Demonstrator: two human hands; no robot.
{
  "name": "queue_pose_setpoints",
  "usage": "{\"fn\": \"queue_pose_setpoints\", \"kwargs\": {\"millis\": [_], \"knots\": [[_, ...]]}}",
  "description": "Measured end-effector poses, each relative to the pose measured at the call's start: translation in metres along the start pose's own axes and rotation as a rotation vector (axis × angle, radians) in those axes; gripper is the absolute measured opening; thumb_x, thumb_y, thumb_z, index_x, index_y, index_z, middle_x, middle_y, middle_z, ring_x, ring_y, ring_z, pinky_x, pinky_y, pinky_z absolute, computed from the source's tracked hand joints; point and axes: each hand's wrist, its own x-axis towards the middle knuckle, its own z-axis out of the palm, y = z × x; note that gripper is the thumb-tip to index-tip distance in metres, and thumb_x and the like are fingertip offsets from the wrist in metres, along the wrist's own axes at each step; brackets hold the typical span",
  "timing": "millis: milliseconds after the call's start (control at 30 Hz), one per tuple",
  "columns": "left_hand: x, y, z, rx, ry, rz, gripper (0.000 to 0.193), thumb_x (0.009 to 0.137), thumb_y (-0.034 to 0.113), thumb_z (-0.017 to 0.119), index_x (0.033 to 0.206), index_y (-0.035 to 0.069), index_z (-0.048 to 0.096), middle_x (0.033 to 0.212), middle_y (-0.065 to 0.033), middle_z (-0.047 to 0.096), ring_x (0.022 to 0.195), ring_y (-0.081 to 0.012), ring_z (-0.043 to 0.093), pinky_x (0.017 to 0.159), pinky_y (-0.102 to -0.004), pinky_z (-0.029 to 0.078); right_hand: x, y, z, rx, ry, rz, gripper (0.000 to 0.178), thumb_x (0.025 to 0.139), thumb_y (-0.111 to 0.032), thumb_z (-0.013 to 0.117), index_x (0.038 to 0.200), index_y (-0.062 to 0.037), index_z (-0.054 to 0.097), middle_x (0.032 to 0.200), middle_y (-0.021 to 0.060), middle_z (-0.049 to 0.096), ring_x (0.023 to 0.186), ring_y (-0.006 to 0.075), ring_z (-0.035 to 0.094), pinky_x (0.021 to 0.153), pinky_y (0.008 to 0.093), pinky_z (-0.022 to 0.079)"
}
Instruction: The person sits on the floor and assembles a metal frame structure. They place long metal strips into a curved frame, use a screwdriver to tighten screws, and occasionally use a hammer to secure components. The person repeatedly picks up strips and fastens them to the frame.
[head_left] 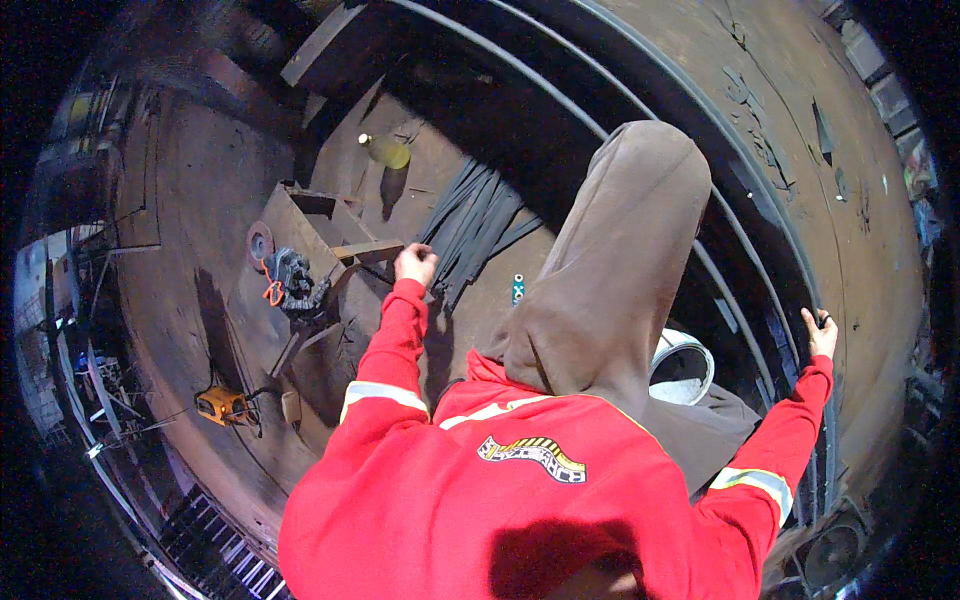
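Far left there's an orange-yellow unit [222, 406] sitting on the rusty floor. Next over, a reddish disc [260, 243] and a dark bundle with an orange loop [288, 277] sit right up against an open metal box [300, 230]. A yellowish bottle [388, 152] stands past the box. The left hand [416, 264] is at the box's right-hand corner, fingers loosely curled; can't tell if it's actually touching. Just right of that, a pile of dark strips [470, 222], then a small teal thing [518, 289]. Past the bent knee there's a white bucket [702, 352]. Far right, the right hand [822, 332] is at the curved metal edge [797, 250], fingers bent, can't tell if they're pinching anything.
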Motion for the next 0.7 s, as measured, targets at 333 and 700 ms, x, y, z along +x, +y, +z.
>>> {"fn": "queue_pose_setpoints", "kwargs": {"millis": [333, 700], "knots": [[-0.029, -0.079, 0.031, 0.206, -0.146, -0.37, 0.031, 0.07, 0.014, 0.069, 0.101, 0.011, 0.066, 0.099, -0.017, 0.066, 0.097, -0.0314, 0.063, 0.086, -0.0391, 0.049, -0.001, 0.023, -0.003, -0.004, 0.051, 0.018, 0.049, 0.075, -0.042, 0.076, 0.092, 0.0023, 0.064, 0.082, 0.0058, 0.063, 0.078, 0.0139, 0.054, 0.075, 0.0275, 0.043], [-0.024, -0.092, 0.08, -0.138, 0.061, -0.399, 0.035, 0.068, 0.002, 0.069, 0.103, 0.005, 0.066, 0.077, -0.008, 0.065, 0.073, -0.0191, 0.061, 0.069, -0.0338, 0.051, -0.002, 0.024, 0.006, -0.156, 0.127, 0.066, 0.055, 0.08, -0.042, 0.071, 0.113, 0.0012, 0.061, 0.095, 0.0096, 0.065, 0.087, 0.0171, 0.057, 0.083, 0.0293, 0.044]]}}
